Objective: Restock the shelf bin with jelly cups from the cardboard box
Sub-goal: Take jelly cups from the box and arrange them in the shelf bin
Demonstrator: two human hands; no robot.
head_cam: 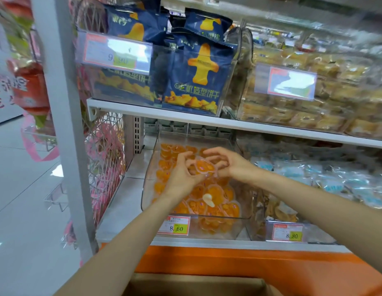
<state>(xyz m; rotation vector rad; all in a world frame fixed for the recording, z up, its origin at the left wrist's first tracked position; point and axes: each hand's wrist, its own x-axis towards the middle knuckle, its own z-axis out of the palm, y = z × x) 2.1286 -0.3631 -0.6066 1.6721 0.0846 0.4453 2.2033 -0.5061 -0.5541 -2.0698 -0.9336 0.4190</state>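
A jelly cup (204, 167), orange with a clear rim, was held just above the shelf bin (148, 178), pinched by the curled fingers of the left hand (181, 174) and gripped from the other side by the curled fingers and thumb of the right hand (226, 165). Whether more cups were bunched behind it could not be told. Beneath the hands, the clear bin was seen to be covered by a layer of loose jelly cups (215, 210), heaped toward the front wall, and a small white object (208, 199) of unclear kind lay on top of them. A price tag (177, 225) was fixed to the front of the bin, and a neighbouring bin (256, 210) of other goods stood touching it on the right. Blue biscuit bags (198, 75) were ranged on the shelf above. Only the upper edge of the cardboard box (196, 285) was visible at the bottom of the view, its contents hidden. The task was judged to be partly done, since the back of the bin was thinly filled. Trouble was judged most likely at the release. If the grips were opened unevenly, the cup could be tipped forward over the heaped front wall and lost to the floor. If it were squeezed too hard, its sealed lid could be split. The white object could also be buried under further cups.
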